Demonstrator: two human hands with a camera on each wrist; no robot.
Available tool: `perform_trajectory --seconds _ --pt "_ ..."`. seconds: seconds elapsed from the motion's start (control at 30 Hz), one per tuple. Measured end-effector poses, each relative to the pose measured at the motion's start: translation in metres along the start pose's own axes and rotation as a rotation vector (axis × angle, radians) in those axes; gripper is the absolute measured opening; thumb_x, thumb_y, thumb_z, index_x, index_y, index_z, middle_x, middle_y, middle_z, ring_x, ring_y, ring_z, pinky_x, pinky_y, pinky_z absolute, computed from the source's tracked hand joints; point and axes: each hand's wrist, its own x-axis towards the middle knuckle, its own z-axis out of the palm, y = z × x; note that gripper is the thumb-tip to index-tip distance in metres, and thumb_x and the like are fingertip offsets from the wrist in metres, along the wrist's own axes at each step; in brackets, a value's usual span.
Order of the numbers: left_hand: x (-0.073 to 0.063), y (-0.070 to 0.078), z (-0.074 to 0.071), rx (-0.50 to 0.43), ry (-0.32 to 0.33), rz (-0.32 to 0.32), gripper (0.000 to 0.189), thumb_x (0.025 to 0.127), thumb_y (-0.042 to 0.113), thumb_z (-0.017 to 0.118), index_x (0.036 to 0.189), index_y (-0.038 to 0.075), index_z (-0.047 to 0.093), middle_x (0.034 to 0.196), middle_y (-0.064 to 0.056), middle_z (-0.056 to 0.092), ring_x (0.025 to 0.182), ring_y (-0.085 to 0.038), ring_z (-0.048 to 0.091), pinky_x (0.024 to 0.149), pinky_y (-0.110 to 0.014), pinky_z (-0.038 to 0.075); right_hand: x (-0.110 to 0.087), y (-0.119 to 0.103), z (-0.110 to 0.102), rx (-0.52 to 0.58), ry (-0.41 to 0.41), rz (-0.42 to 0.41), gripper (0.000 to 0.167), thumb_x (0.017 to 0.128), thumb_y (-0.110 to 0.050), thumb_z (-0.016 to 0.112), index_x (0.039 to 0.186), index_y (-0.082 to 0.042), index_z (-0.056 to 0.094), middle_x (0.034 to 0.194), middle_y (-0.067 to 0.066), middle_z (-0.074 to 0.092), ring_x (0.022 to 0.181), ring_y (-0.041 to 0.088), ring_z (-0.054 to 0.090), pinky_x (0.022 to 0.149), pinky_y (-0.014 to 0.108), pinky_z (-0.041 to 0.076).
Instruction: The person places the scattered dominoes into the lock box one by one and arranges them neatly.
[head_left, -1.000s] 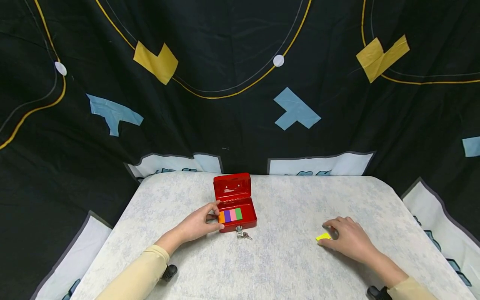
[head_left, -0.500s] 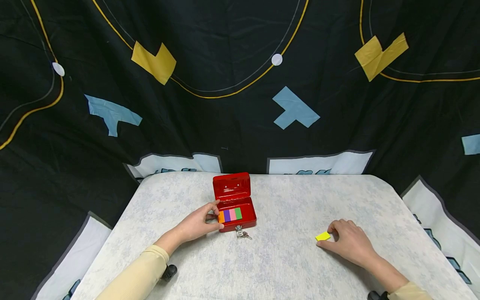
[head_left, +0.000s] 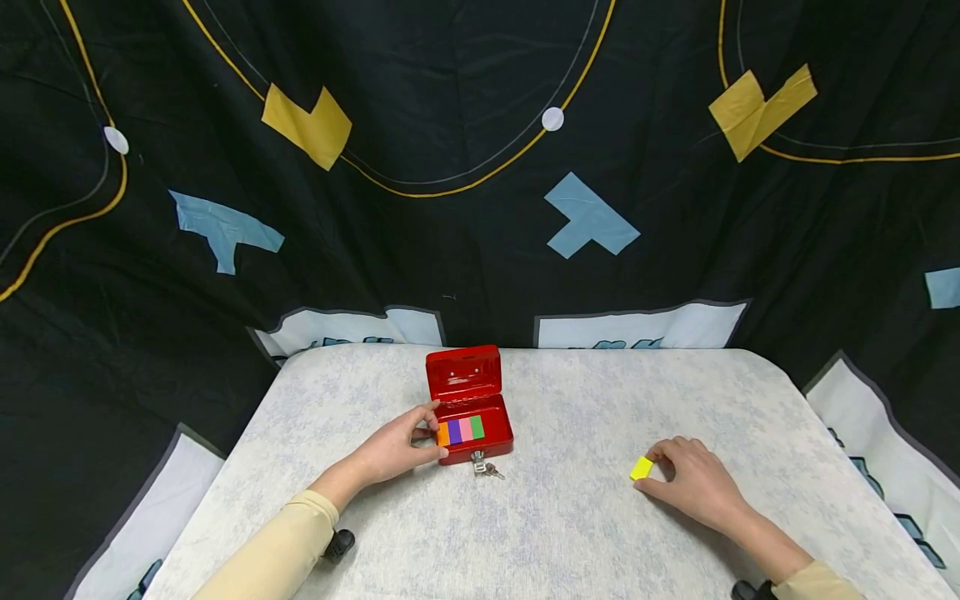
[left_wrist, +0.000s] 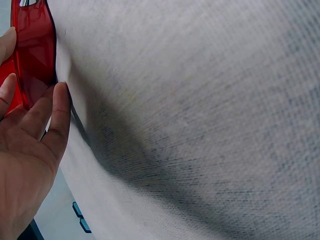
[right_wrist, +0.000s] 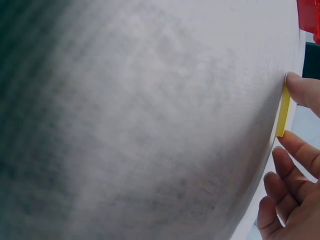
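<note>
A red metal cash box (head_left: 495, 423) stands with its lid (head_left: 465, 373) raised. Orange, purple, pink and green rectangles (head_left: 461, 430) lie in a row inside, like pads of sticky notes. My left hand (head_left: 393, 447) holds the box at its left side, thumb by the front corner and forefinger by the rear; the left wrist view shows fingertips against the red wall (left_wrist: 37, 55). My right hand (head_left: 693, 479) pinches a small yellow sticky note pad (head_left: 641, 468) between thumb and forefinger, low at the table. Edge-on, the yellow pad (right_wrist: 283, 112) spans these two fingertips in the right wrist view.
A small padlock (head_left: 478, 461) hangs at the box's front, with keys (head_left: 492, 472) beside it on the table. A pale patterned cloth covers the table (head_left: 570, 525). Behind it hangs a black curtain (head_left: 465, 267) with yellow and blue patches.
The yellow pad has turned and shifted slightly left, and the right fingers have closed in on its edges. A dark gap seen beside it earlier is gone. The left hand and box stay put.
</note>
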Motion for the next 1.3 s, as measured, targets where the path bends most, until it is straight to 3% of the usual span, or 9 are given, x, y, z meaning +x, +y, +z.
perform_trajectory --seconds 0.5,0.73,1.03,1.3 --pt "-0.001 0.001 0.000 -0.001 -0.001 -0.006 0.037 0.089 0.032 0.082 0.106 0.014 0.054 0.164 -0.007 0.034 0.124 -0.026 0.061 0.095 -0.039 0.054 0.000 0.000 0.000 0.080 -0.041 -0.042 0.041 0.085 -0.043 0.083 0.119 -0.023 0.074 0.093 -0.010 0.055 0.080 0.014 0.041 0.067 0.033 0.037" --pt "-0.001 0.000 0.000 -0.015 -0.006 0.000 0.037 0.089 0.031 0.082 0.107 0.014 0.054 0.165 -0.007 0.033 0.124 -0.026 0.061 0.095 -0.038 0.053 0.001 0.003 -0.001 0.090 -0.067 -0.051 0.047 0.086 -0.041 0.083 0.127 -0.022 0.071 0.095 -0.009 0.056 0.081 0.014 0.042 0.067 0.032 0.038" --pt "-0.001 0.000 -0.001 -0.014 -0.002 0.005 0.038 0.089 0.032 0.082 0.106 0.014 0.054 0.165 -0.007 0.033 0.125 -0.027 0.061 0.100 -0.044 0.051 0.003 0.013 -0.006 0.250 -0.131 -0.013 0.054 0.083 -0.041 0.085 0.130 -0.018 0.068 0.100 -0.002 0.056 0.087 0.018 0.046 0.072 0.033 0.042" --pt "-0.001 0.001 -0.001 -0.002 0.002 -0.005 0.038 0.088 0.032 0.083 0.107 0.016 0.054 0.164 -0.005 0.034 0.124 -0.024 0.061 0.099 -0.042 0.051 0.003 0.015 -0.007 0.307 -0.146 -0.010 0.051 0.085 -0.040 0.084 0.128 -0.018 0.070 0.101 0.000 0.056 0.088 0.019 0.045 0.073 0.032 0.041"
